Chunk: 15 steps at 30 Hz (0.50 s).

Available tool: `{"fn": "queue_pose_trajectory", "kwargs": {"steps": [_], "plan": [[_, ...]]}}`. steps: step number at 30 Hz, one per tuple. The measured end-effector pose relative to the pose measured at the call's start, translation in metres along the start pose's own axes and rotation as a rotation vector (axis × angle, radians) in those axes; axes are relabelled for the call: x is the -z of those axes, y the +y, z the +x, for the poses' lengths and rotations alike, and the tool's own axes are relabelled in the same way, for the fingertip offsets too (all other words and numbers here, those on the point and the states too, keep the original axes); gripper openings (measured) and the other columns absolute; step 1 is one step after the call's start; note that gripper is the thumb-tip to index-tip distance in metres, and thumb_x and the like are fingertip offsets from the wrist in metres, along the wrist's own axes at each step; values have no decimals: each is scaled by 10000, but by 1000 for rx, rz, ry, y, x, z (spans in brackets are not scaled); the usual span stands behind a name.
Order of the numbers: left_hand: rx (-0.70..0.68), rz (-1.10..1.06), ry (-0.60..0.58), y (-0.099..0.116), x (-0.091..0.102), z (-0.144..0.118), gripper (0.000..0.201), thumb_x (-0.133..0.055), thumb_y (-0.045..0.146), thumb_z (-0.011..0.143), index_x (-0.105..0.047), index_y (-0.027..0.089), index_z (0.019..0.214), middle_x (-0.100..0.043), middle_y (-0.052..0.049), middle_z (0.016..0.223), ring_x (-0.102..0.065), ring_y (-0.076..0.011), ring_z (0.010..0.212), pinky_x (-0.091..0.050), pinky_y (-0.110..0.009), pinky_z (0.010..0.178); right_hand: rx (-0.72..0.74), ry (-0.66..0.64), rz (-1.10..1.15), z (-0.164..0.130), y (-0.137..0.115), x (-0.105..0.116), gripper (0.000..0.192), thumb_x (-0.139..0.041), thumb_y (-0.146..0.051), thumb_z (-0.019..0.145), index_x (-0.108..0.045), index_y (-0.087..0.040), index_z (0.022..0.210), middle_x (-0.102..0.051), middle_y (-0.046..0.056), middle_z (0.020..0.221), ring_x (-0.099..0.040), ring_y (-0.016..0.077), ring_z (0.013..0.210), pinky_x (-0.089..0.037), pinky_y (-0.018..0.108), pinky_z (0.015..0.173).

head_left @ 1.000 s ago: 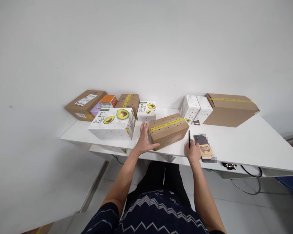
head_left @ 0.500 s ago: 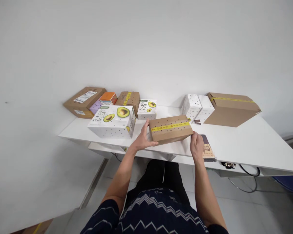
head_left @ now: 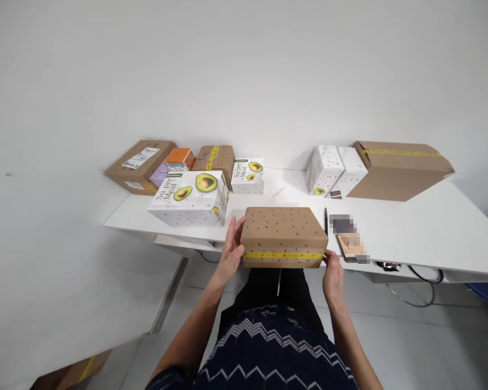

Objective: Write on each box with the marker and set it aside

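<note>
Between my two hands is a brown cardboard box [head_left: 284,230] with small dark dots and a strip of yellow tape along its near side. It sits at the front edge of the white table. My left hand [head_left: 230,252] presses on its left end, with the thumb on the near corner. At the right end my right hand [head_left: 332,276] has its fingers on the lower corner. A white avocado-printed "Super Meal" box [head_left: 187,200] lies close to my left hand. Right of the brown box are a dark pen [head_left: 326,222] and a partly blurred, booklet-like item [head_left: 352,246].
At the back left stand a labelled carton [head_left: 140,162], an orange box [head_left: 179,158], a taped brown box [head_left: 215,160] and a smaller avocado box [head_left: 248,176]. Two white boxes [head_left: 325,168] lean beside a large carton [head_left: 402,170] at the back right. Cables [head_left: 427,276] hang below the table [head_left: 423,233].
The brown box has come nearer to me and rolled, so its yellow tape moved from the top to the near side. Both hands came down with it.
</note>
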<state>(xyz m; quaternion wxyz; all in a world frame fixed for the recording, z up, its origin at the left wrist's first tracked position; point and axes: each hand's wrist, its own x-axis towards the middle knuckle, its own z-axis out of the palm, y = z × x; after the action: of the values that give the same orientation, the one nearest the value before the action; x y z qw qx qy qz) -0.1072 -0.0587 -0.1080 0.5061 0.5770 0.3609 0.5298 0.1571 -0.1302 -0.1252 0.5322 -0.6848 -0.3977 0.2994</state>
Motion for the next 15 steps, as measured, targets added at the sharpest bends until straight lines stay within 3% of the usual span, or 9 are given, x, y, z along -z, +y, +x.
{"fn": "queue_pose_trajectory", "kwargs": {"steps": [4, 8, 12, 15], "plan": [[50, 97, 27, -7, -17, -15, 676, -405, 502, 935, -96, 337, 1512, -115, -4, 1598, -86, -204, 1469, -153, -401, 1203, -20, -38, -55, -10, 8, 5, 590, -255, -569, 927, -601, -144, 1145, -659, 138, 1138, -582, 247, 1076, -447, 386, 913], [88, 135, 12, -9, -24, -12, 706, -431, 445, 941, -34, 339, 1514, -35, 19, 1605, -57, -190, 1471, -138, -363, 1209, -25, -62, -47, -6, 7, 4, 641, -223, -576, 932, -565, -119, 1224, -629, 159, 1205, -567, 252, 1120, -425, 409, 959], [172, 175, 27, -9, -26, -6, 763, -469, 466, 920, -27, 301, 1520, -65, -9, 1605, -95, -201, 1469, -179, -359, 1202, -3, -42, -84, 0, -5, 4, 610, -270, -571, 922, -577, -141, 1226, -616, 147, 1231, -547, 260, 1142, -431, 407, 956], [285, 226, 57, -5, -25, -2, 740, -471, 500, 906, -123, 272, 1517, -167, -32, 1589, -160, -224, 1459, -223, -367, 1191, -30, -44, -87, 3, -15, 2, 561, -391, -570, 884, -599, -157, 1203, -632, 140, 1206, -557, 267, 1115, -462, 377, 904]]}}
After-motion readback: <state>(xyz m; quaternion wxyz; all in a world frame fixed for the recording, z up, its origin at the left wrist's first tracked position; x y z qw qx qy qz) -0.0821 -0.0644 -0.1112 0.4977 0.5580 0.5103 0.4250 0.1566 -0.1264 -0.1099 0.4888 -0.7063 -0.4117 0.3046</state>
